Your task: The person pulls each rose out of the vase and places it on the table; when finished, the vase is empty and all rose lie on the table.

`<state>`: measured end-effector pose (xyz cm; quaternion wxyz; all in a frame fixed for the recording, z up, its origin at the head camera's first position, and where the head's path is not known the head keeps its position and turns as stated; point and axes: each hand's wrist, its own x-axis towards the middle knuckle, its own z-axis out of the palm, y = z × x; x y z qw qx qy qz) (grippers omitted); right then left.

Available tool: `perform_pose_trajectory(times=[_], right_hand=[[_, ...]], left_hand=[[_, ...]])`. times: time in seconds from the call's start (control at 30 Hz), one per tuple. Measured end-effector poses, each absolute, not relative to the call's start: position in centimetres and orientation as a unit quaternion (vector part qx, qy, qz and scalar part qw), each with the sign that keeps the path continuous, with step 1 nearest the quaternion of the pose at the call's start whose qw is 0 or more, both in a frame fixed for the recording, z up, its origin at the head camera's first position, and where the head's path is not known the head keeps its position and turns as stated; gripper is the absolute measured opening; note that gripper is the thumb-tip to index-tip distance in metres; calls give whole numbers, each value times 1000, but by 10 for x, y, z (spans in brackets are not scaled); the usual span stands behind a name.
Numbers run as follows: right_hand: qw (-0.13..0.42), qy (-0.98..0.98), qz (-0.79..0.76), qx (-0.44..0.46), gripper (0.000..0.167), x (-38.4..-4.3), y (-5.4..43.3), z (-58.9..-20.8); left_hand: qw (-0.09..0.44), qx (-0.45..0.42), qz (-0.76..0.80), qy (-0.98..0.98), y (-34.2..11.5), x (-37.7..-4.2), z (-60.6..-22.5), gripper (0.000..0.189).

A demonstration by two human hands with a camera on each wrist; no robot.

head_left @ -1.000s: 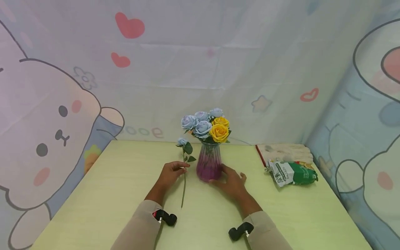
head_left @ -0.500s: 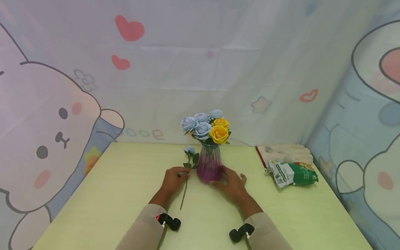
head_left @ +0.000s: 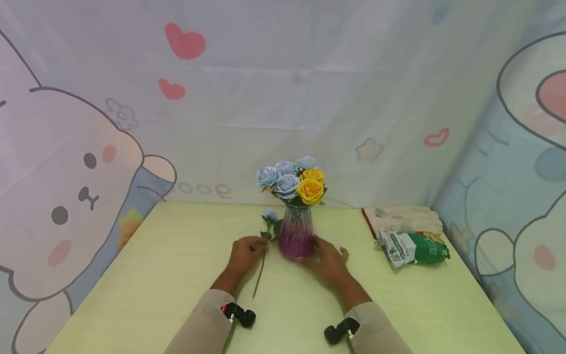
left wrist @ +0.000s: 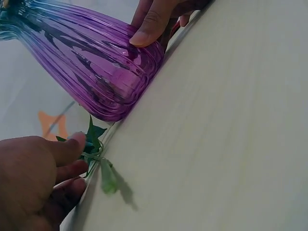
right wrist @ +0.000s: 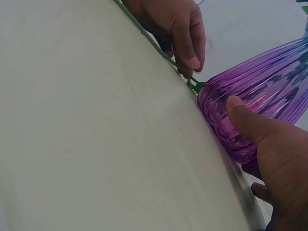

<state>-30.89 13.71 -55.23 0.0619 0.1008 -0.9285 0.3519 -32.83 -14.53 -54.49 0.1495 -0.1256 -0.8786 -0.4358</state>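
A glass vase (head_left: pixel 295 236), clear at the top and purple below, stands upright with several blue roses (head_left: pixel 287 185) and two yellow roses (head_left: pixel 311 191) in it. My right hand (head_left: pixel 328 258) grips its base from the right, the thumb on the near side in the right wrist view. Just left of the vase lies a single blue rose (head_left: pixel 269 215), its green stem (head_left: pixel 259 275) pointing toward me. My left hand (head_left: pixel 244 254) pinches that stem below the leaves (left wrist: pixel 94 139). Part of the stem is hidden behind the left fingers.
At the table's back right lie a pale work glove (head_left: pixel 409 217) with a red cuff edge and a green and white packet (head_left: pixel 415 247). A printed cloth backdrop (head_left: pixel 265 98) rises behind the pale table (head_left: pixel 177 275).
The left hand has drawn the single rose slightly toward me and right, so its bloom and leaves are closer to the vase. The right hand stays on the vase.
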Motion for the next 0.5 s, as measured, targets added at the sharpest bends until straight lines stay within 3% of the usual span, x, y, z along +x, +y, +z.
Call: perform_pose_trajectory(times=[0.3, 0.5], right_hand=[[64, -927, 354, 102, 88, -307, 137, -552], [61, -928, 354, 104, 88, -308, 137, -553]], left_hand=[[241, -109, -479, -837, -137, -324, -522, 22], [234, -102, -542, -801, -127, -317, -489, 25]])
